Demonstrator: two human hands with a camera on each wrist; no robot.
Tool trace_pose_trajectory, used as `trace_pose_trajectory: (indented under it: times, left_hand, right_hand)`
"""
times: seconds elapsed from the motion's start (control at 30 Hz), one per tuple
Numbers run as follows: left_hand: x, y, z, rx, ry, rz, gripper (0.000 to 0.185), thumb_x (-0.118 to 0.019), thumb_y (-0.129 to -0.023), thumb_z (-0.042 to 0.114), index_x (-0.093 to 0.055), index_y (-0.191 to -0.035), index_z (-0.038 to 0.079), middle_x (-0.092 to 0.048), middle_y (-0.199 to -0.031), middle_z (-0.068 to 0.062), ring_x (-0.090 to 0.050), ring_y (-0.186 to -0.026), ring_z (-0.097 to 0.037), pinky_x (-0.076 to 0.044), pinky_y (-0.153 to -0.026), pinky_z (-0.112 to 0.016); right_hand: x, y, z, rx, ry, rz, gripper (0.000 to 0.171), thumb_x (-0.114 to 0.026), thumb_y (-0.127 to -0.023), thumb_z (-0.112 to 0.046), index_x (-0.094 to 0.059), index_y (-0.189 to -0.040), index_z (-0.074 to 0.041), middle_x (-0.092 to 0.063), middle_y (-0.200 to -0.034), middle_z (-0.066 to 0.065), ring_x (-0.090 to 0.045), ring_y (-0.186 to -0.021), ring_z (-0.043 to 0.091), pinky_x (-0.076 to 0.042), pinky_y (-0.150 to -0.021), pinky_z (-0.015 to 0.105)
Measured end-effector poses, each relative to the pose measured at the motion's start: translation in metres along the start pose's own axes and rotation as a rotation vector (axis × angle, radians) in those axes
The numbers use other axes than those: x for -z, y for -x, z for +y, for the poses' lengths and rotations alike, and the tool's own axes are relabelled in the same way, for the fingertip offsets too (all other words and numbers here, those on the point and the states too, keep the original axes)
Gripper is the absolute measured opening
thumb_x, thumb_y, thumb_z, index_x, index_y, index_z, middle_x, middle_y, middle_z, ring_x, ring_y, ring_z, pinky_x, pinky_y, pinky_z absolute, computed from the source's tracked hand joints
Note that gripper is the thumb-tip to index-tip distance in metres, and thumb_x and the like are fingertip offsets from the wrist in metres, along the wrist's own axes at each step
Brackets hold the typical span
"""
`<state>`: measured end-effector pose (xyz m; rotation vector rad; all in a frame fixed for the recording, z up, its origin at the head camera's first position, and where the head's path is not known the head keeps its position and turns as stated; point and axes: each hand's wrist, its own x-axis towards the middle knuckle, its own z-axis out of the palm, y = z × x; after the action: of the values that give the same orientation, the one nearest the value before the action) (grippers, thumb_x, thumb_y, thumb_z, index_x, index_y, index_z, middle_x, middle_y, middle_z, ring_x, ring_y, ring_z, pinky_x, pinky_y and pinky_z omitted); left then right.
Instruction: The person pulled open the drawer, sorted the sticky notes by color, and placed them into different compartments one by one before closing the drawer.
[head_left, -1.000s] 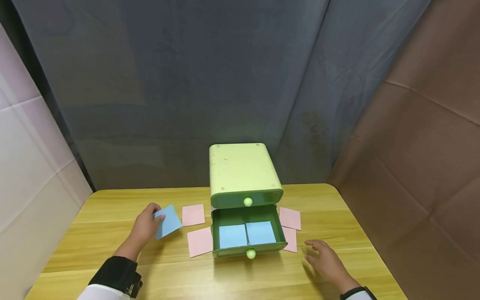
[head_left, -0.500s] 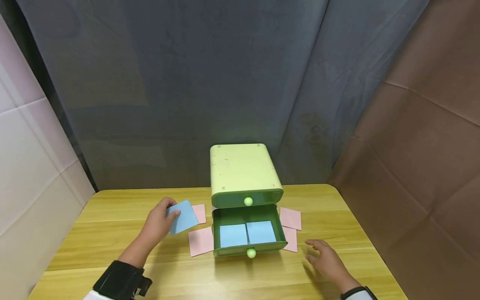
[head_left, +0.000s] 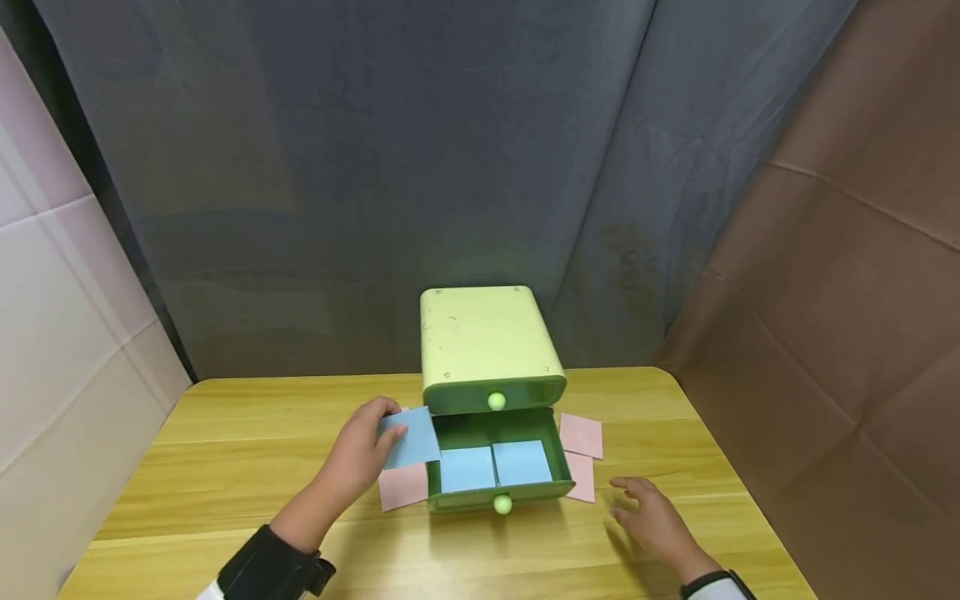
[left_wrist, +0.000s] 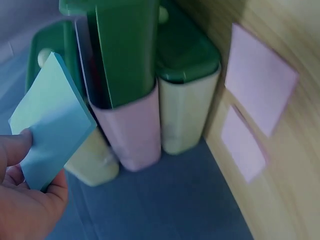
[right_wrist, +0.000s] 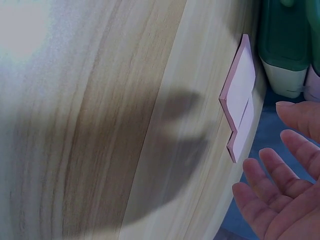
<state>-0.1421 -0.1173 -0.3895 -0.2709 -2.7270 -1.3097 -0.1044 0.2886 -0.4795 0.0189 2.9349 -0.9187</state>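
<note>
My left hand (head_left: 360, 450) pinches a light blue sticky-note pad (head_left: 415, 442) between thumb and fingers, by the left wall of an open green drawer (head_left: 501, 498). Held tilted, the blue pad (left_wrist: 62, 117) also shows in the left wrist view. Inside that drawer two blue pads lie side by side, a left one (head_left: 467, 470) and a right one (head_left: 522, 463). The drawer belongs to a small cabinet (head_left: 487, 333) with a pale green top. My right hand (head_left: 654, 527) holds nothing, its fingers relaxed above the table at the right; the right wrist view shows the same hand (right_wrist: 285, 195).
Pink sticky-note pads lie on the wooden table (head_left: 247, 433) at both sides of the cabinet: one front left (head_left: 402, 487), partly covered by the blue pad, and two at the right, a rear one (head_left: 581, 436) and a front one (head_left: 581, 479). A grey curtain (head_left: 360, 183) hangs behind.
My left hand has carried the blue pad rightward, from the left part of the table to the drawer's left edge, now covering most of the rear-left pink pad. The right hand has stayed still.
</note>
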Motion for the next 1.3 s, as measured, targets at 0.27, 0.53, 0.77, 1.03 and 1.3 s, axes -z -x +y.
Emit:
trace_pose_trajectory:
  times: [0.27, 0.53, 0.77, 1.03, 1.3]
  left_hand:
    - [-0.029, 0.001, 0.011, -0.104, 0.023, -0.008, 0.014, -0.064, -0.091, 0.003, -0.057, -0.102, 0.002, -0.059, -0.099, -0.01, -0.053, -0.09, -0.024, -0.051, -0.074, -0.037]
    - [-0.048, 0.0, 0.014, -0.141, 0.015, -0.033, 0.013, -0.064, -0.091, 0.004, -0.056, -0.101, 0.004, -0.058, -0.097, -0.007, -0.053, -0.093, -0.022, -0.05, -0.078, -0.04]
    - [-0.06, -0.001, 0.017, -0.135, 0.035, -0.065, 0.012, -0.063, -0.092, 0.005, -0.056, -0.101, 0.005, -0.058, -0.099, -0.008, -0.055, -0.097, -0.025, -0.049, -0.081, -0.042]
    - [-0.07, -0.004, 0.014, -0.155, 0.001, -0.128, 0.011, -0.063, -0.092, 0.006, -0.055, -0.098, 0.005, -0.057, -0.094, -0.007, -0.052, -0.091, -0.023, -0.046, -0.075, -0.038]
    - [-0.074, -0.006, 0.014, -0.162, -0.066, -0.211, 0.012, -0.064, -0.092, 0.007, -0.053, -0.095, 0.004, -0.054, -0.089, -0.005, -0.046, -0.08, -0.02, -0.041, -0.067, -0.031]
  right_hand:
    - [0.0, 0.0, 0.003, 0.007, -0.003, 0.008, 0.04, -0.069, -0.085, -0.004, -0.06, -0.123, 0.003, -0.056, -0.125, 0.024, -0.056, -0.111, 0.042, -0.05, -0.087, 0.055]
    - [-0.001, 0.0, 0.004, 0.0, -0.007, 0.014, 0.039, -0.07, -0.085, -0.005, -0.061, -0.122, 0.002, -0.056, -0.126, 0.024, -0.056, -0.11, 0.042, -0.05, -0.087, 0.055]
    - [-0.001, 0.002, 0.004, -0.021, -0.027, 0.005, 0.039, -0.069, -0.086, -0.005, -0.06, -0.123, 0.002, -0.055, -0.127, 0.024, -0.055, -0.112, 0.042, -0.049, -0.088, 0.055]
    - [-0.001, 0.003, 0.005, -0.033, -0.047, -0.004, 0.039, -0.068, -0.086, -0.005, -0.059, -0.124, 0.003, -0.053, -0.128, 0.024, -0.054, -0.114, 0.043, -0.049, -0.089, 0.056]
    - [-0.002, 0.004, 0.008, -0.029, -0.041, 0.0, 0.039, -0.069, -0.085, -0.004, -0.059, -0.123, 0.003, -0.053, -0.128, 0.025, -0.054, -0.113, 0.043, -0.05, -0.088, 0.055]
